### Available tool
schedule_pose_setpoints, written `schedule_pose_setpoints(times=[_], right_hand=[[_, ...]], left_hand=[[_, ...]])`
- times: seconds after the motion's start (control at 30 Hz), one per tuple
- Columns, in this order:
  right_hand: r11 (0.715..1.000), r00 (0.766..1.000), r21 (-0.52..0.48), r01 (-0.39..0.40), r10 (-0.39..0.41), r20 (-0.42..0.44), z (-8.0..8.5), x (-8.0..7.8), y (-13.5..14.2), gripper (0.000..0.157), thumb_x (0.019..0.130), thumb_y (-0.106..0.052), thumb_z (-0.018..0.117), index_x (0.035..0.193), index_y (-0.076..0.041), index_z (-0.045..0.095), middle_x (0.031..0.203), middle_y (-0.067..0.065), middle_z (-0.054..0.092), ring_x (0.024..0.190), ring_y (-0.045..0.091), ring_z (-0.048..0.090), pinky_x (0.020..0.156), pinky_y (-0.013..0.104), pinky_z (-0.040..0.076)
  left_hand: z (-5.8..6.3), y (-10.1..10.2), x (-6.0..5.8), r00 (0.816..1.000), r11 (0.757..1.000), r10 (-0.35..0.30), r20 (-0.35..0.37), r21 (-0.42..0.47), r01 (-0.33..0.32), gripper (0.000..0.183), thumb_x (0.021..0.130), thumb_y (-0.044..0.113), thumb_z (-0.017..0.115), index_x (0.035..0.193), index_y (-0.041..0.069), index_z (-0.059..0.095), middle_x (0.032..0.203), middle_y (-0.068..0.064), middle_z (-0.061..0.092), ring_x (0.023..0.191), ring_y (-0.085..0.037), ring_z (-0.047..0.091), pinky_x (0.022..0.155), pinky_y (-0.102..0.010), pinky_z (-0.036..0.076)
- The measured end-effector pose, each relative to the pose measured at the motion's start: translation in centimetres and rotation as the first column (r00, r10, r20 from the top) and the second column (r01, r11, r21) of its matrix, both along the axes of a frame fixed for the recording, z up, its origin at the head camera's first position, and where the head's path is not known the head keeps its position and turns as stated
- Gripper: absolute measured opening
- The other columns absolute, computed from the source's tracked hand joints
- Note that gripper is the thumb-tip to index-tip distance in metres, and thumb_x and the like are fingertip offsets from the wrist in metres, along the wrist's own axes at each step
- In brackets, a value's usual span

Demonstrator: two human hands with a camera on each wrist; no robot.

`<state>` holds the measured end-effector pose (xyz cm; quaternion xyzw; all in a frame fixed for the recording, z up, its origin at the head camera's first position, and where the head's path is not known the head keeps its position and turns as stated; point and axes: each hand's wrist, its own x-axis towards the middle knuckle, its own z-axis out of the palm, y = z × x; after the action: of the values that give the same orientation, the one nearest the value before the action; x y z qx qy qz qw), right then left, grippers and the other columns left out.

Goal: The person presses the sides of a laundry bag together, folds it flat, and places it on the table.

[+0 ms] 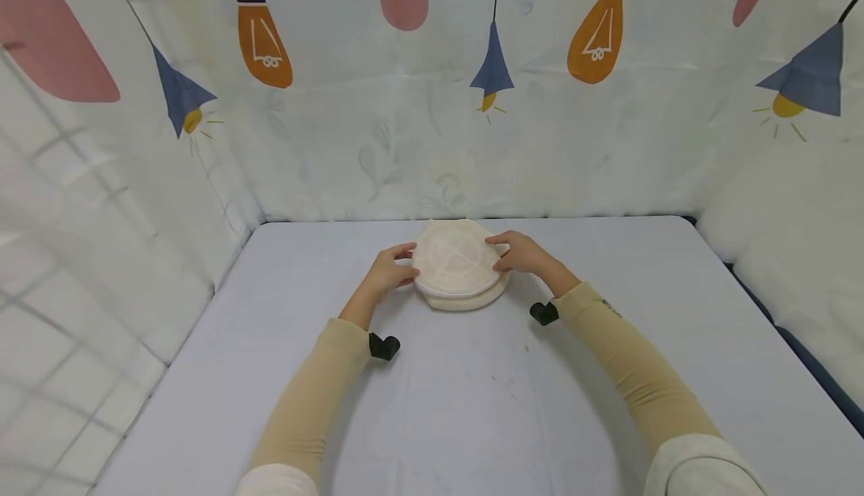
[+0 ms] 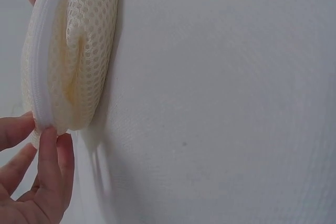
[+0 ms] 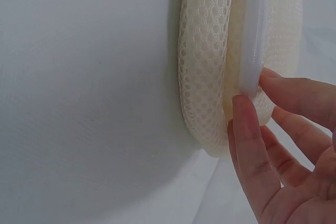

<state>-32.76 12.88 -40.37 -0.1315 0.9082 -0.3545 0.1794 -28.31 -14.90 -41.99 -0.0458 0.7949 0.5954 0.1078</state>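
Note:
A round cream mesh laundry bag (image 1: 456, 260) with a domed top lies toward the far edge of the table. A white zipper (image 2: 39, 61) runs round its side, and below it the mesh sags into soft folds in the left wrist view. My left hand (image 1: 389, 269) pinches the bag's left edge between thumb and fingers at the zipper band. On the opposite side my right hand (image 1: 529, 254) pinches the right edge; in the right wrist view its thumb and fingers (image 3: 251, 124) grip the white band. The lower mesh layer (image 1: 466, 304) shows under the near rim.
A white cloth covers the table (image 1: 445, 406). Behind it hangs a pale curtain (image 1: 324, 136) printed with lamps and bulbs, and more pale fabric hangs at both sides. Dark heart-shaped pieces (image 1: 385, 347) sit at both sleeve cuffs.

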Motion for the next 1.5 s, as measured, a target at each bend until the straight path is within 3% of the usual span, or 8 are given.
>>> schedule_pose_setpoints(times=[0.63,1.23,1.5], right_hand=[[0.999,1.0,0.038,-0.003,0.003,-0.004,-0.02,0.26,-0.04,0.062,0.081,-0.006,0.07,0.138,-0.009,0.046,0.127,0.017,0.044,0.072,0.016,0.058,0.064,0.026,0.045],[1.0,1.0,0.016,0.02,-0.019,-0.014,-0.64,0.14,-0.15,0.062,0.081,-0.004,0.07,0.138,-0.009,0.045,0.135,0.018,0.039,0.074,0.016,0.059,0.066,0.026,0.046],[0.998,0.998,0.065,-0.002,0.006,-0.069,-0.46,0.52,-0.31,0.063,0.081,-0.005,0.07,0.138,-0.008,0.045,0.139,0.017,0.037,0.088,0.02,0.058,0.077,0.031,0.047]], left_hand=[[-0.23,0.31,-0.2,0.999,1.0,0.001,0.032,-0.014,-0.001,0.063,0.082,-0.007,0.063,0.139,0.012,0.045,0.132,-0.013,0.044,0.097,-0.022,0.054,0.079,-0.028,0.052],[-0.05,0.55,-0.21,1.0,0.999,0.008,0.002,-0.048,-0.008,0.063,0.08,-0.008,0.063,0.137,0.01,0.046,0.129,-0.015,0.046,0.094,-0.023,0.055,0.074,-0.027,0.053],[0.15,0.6,-0.17,1.0,0.996,0.0,-0.013,-0.089,-0.001,0.063,0.08,-0.007,0.064,0.138,0.009,0.045,0.131,-0.015,0.045,0.098,-0.025,0.055,0.076,-0.028,0.053]])
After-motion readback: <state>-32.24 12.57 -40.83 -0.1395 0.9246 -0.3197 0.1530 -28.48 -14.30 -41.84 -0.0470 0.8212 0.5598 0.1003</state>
